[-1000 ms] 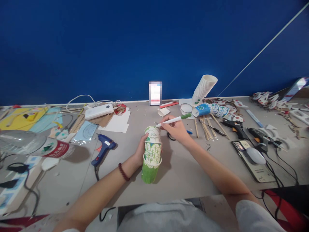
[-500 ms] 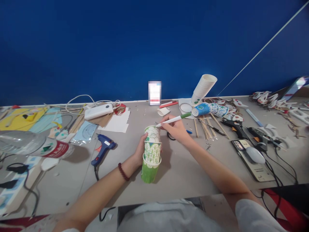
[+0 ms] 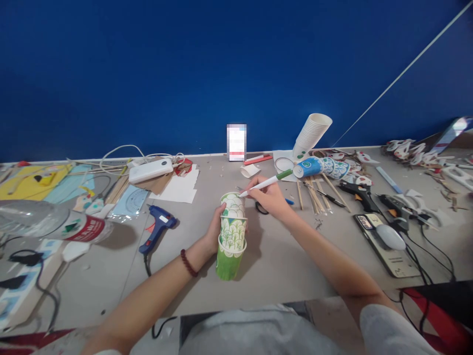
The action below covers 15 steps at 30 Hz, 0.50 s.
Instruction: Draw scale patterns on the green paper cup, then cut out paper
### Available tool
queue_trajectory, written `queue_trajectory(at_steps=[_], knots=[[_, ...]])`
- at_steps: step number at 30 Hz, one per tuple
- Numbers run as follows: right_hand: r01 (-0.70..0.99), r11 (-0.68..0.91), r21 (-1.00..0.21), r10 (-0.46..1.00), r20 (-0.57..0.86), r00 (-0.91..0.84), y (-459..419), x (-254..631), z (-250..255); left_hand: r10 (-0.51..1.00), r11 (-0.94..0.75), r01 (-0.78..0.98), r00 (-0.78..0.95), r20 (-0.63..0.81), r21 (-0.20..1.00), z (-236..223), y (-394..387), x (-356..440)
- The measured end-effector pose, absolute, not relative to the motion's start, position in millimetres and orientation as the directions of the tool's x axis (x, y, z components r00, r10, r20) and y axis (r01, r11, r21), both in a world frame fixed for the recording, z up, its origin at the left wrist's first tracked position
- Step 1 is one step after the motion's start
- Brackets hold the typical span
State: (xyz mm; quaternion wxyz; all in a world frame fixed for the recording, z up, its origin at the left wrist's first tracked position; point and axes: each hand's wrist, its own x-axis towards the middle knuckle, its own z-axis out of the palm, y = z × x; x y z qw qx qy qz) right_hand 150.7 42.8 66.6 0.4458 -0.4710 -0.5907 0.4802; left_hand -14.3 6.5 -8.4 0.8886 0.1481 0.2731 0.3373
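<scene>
- Clear plastic marked the far left: a bottle (image 3: 33, 217) with a red label lay on its side on the bench (image 3: 273, 276), beyond a power strip (image 3: 27, 286).
- A blue glue gun (image 3: 160, 222) lay to the right of the bottle, well apart from the cups.
- The left hand (image 3: 214, 227) came next, a dark red beaded bracelet (image 3: 188, 263) at its wrist. Its fingers were wrapped round the side of the cup column, thumb near the upper cup.
- The cup column (image 3: 233, 234) was at the middle of the bench, straight in front of the person: green at the bottom, with scale patterns above, each cup set into the next. Whether its base touched the bench could not be told.
- It looked like thin paper, so probably light, slightly springy and easy to dent. A loose, wide hold just below a rim, where nested walls seemed stiffest, would likely suit it; a hard squeeze mid-wall could crease it.
- The right hand (image 3: 266, 194) had its fingers pinched on a white marker (image 3: 264, 184) with a green end, the tip at the upper cup; contact was too small to tell.
- Farther right, blue patterned cups (image 3: 310, 167) lay on their side near a leaning stack of white cups (image 3: 313, 135).
</scene>
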Motion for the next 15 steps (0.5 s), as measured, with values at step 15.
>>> queue_trajectory(at_steps=[15], knots=[[0.101,0.085,-0.991,0.985,0.069,-0.155,42.4,150.9,67.0,0.680,0.727,-0.519,0.635,-0.366,0.450,-7.7,6.8,-14.5]])
